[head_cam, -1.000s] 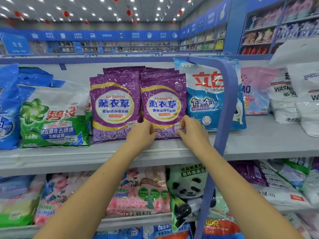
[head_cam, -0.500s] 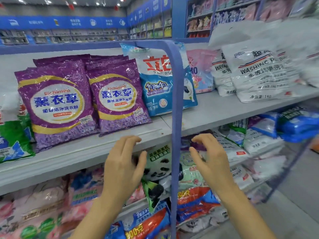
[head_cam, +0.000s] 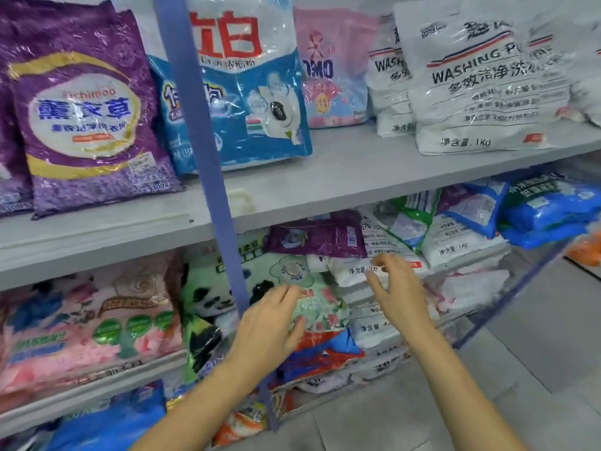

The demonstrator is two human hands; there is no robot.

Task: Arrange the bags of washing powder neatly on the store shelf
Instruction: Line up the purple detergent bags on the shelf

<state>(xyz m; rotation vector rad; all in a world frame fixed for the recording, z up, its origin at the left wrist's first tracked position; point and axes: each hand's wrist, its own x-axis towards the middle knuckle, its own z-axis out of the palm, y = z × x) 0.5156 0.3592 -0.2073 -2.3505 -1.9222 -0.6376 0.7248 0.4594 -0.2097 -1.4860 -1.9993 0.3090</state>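
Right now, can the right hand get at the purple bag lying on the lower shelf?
Probably yes. The right hand hovers empty just below and right of the purple bag, whose front edge is exposed, with nothing between them.

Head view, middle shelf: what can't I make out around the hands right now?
Head view:
Panda bag: partly behind the blue post.
Floral green bag: lower left under the left hand; contact unclear.
White bag by the right hand: print blurred; touch unclear.
Purple bag above: label blurred.
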